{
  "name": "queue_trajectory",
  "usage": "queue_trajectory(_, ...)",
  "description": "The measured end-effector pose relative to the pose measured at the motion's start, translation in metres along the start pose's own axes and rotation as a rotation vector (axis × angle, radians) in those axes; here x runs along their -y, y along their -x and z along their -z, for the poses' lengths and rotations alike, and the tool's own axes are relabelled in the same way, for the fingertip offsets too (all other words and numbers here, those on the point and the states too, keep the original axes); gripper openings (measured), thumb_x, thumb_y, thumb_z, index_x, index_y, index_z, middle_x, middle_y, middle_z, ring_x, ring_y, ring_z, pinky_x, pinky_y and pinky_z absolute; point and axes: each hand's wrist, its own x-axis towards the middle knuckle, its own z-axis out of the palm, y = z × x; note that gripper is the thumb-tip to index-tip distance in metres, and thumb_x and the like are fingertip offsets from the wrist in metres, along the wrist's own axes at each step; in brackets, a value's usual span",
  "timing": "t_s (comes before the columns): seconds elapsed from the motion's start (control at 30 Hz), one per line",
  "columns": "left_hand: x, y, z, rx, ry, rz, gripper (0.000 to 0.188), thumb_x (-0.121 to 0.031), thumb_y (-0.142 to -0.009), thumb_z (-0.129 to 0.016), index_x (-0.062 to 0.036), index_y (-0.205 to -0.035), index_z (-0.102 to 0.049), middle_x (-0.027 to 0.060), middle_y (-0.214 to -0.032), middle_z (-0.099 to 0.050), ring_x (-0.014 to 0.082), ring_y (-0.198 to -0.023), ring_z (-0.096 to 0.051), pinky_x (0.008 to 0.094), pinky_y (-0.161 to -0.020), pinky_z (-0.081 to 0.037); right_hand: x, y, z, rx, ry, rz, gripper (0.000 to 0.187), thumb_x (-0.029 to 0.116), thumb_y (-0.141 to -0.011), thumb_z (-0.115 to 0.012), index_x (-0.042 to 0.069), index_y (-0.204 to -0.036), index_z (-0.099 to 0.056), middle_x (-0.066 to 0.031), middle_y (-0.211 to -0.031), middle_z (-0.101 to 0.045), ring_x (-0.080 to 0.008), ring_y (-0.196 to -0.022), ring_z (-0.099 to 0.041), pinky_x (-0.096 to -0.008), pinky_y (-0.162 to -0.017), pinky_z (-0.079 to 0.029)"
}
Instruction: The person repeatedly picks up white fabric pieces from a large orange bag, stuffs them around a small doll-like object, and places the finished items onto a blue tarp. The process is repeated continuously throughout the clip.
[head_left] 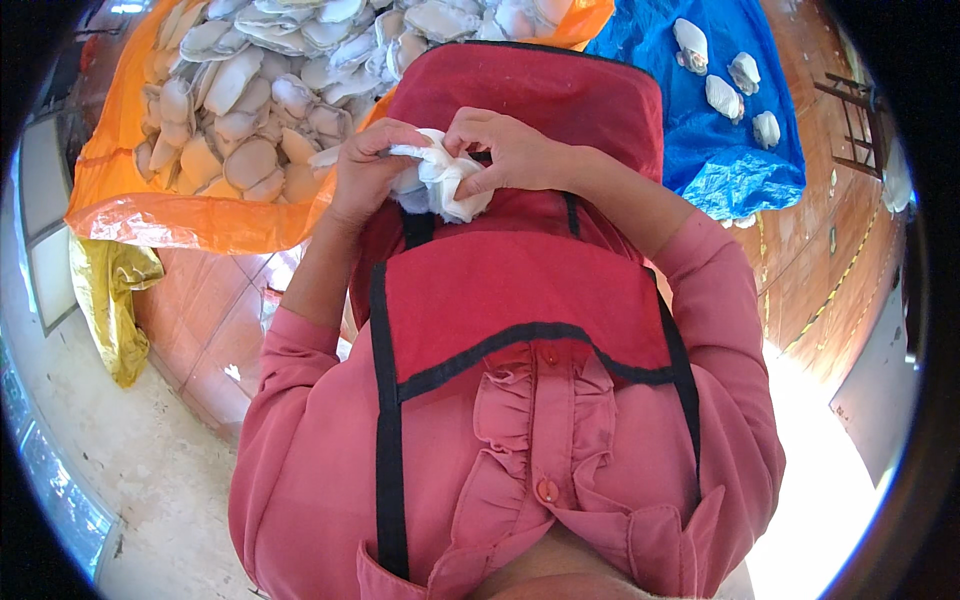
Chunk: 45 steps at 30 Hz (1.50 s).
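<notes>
Over my lap, both hands hold a crumpled white cloth piece (438, 182) between them. My left hand (364, 166) pinches its left edge, thumb and fingers closed on the fabric. From the other side my right hand (522, 152) grips the folds with curled fingers and thumb, and part of the cloth is hidden by them. Beneath the hands lies the red apron (525, 290) with black trim, spread over my lap. Just beyond my left hand is a large heap of flat, oval white and greyish pieces (255, 110).
An orange plastic sheet (120, 195) carries the heap at the far left. At the far right, a blue plastic sheet (690, 165) bears several bunched white pieces (724, 98). A yellow sack (108, 300) lies left on the tiled floor (205, 310). Dark wooden furniture (857, 125) stands at right.
</notes>
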Motion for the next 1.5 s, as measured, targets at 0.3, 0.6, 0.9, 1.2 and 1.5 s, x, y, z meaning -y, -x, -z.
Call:
queue_trajectory(0.3,0.009,0.003,-0.011,-0.327,0.152,0.204,0.022,0.012,-0.077,-0.067,-0.0015,-0.094,-0.071,0.0054,-0.096,-0.070,0.0127,-0.088,-0.064,0.0252,-0.079,-0.051,-0.003,-0.002,-0.004,0.036,-0.127,-0.184,0.035,0.029,-0.078,-0.078,0.004,-0.087,-0.057,-0.0045,-0.089,-0.049,-0.0171,-0.085,-0.051,-0.0311,-0.076,-0.042)
queue_trajectory(0.6,0.022,-0.011,-0.008,-0.469,0.253,0.342,0.023,0.011,-0.074,-0.071,-0.0003,-0.095,-0.070,0.0082,-0.092,-0.069,0.0150,-0.080,-0.065,0.0266,-0.071,-0.054,-0.009,0.015,-0.019,-0.055,-0.398,-0.305,0.036,0.022,-0.076,-0.080,0.005,-0.099,-0.057,-0.0023,-0.094,-0.054,-0.0125,-0.089,-0.052,-0.0278,-0.080,-0.045)
queue_trajectory(0.9,0.012,-0.015,-0.013,-0.549,0.309,0.492,0.031,0.009,-0.072,-0.073,-0.0022,-0.099,-0.062,0.0076,-0.089,-0.063,0.0161,-0.075,-0.063,0.0285,-0.064,-0.052,-0.016,0.013,-0.036,-0.402,-0.277,-0.248,0.028,0.015,-0.074,-0.077,0.005,-0.089,-0.055,-0.0050,-0.085,-0.056,-0.0155,-0.078,-0.054,-0.0309,-0.071,-0.047)
queue_trajectory(1.2,-0.014,0.002,-0.051,-0.690,0.091,0.396,0.029,0.000,-0.078,-0.074,-0.0035,-0.105,-0.064,0.0054,-0.090,-0.060,0.0134,-0.076,-0.058,0.0274,-0.065,-0.048,-0.017,0.007,-0.047,-0.649,-0.238,-0.358,0.017,0.001,-0.077,-0.065,0.006,-0.084,-0.050,0.0012,-0.079,-0.049,-0.0079,-0.071,-0.047,-0.0260,-0.061,-0.042)
queue_trajectory(1.5,-0.039,0.004,-0.043,-0.311,0.010,0.401,0.048,-0.005,-0.079,-0.076,-0.0049,-0.125,-0.061,0.0058,-0.107,-0.065,0.0125,-0.093,-0.061,0.0274,-0.081,-0.050,-0.030,0.015,-0.040,-0.533,-0.378,-0.236,0.019,0.002,-0.080,-0.066,0.009,-0.083,-0.049,0.0045,-0.080,-0.047,-0.0049,-0.077,-0.044,-0.0228,-0.068,-0.041)
